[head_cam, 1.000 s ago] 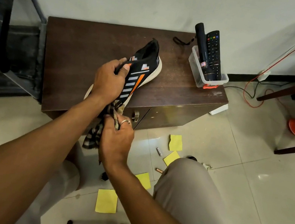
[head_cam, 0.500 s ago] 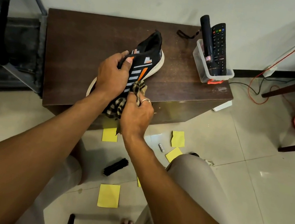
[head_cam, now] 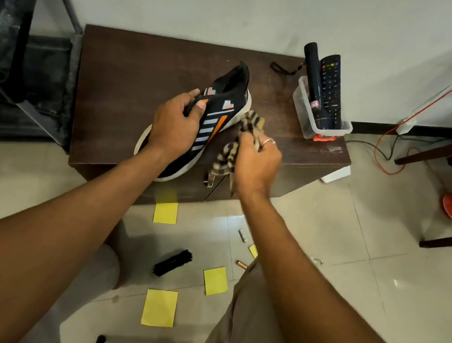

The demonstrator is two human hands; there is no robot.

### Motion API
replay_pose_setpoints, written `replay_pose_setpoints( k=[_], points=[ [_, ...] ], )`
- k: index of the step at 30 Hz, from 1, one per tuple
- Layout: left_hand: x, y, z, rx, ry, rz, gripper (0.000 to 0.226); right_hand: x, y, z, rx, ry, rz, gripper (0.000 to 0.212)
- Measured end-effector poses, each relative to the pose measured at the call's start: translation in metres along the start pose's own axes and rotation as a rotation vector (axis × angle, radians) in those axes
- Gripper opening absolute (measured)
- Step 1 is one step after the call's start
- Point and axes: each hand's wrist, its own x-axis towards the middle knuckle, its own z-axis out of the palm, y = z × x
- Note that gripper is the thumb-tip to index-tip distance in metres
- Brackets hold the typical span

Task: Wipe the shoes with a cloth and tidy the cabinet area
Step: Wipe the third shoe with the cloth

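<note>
While the left hand (head_cam: 172, 128) pins the black knit running shoe with pale stripes, an orange slash and a white sole (head_cam: 213, 114) against the dark brown wooden cabinet top (head_cam: 133, 70), its grip is clamped over the collar, thumb hooked on the rim of the opening. I take this as bracing: the shoe is tipped onto its side with the sole edge turned toward the right, so the striped flank and the white rim are laid open for wiping. The toe end overhangs the near edge of the cabinet.

The right hand (head_cam: 255, 161), a ring on one finger, has its grip closed on a bunched black-and-cream checked cloth (head_cam: 239, 140). The top of the wad sits just beside the shoe's sole edge, and whether it touches I cannot tell; a loose tail hangs down past the cabinet front. Holding it bunched gives a firm pad for rubbing, I would judge.

At the right end of the cabinet stands a clear plastic tub with an orange clip (head_cam: 318, 121). In it, leaning upright against the far wall, are a black cylindrical torch (head_cam: 314, 84) and a black remote control with coloured buttons (head_cam: 331, 90), side by side.

On the tiled floor (head_cam: 355, 254) lie yellow sticky notes (head_cam: 159, 307), a black bristle brush (head_cam: 172, 262) and small batteries (head_cam: 243, 234), all yet to be tidied.
</note>
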Motion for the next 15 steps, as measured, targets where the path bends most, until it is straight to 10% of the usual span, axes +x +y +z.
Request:
replay_pose_setpoints(
  k=[15],
  points=[
    [0.000, -0.001, 0.003, 0.023, 0.023, 0.003, 0.043, -0.046, 0.025, 0.020, -0.016, -0.295, 0.026, 0.029]
  ],
)
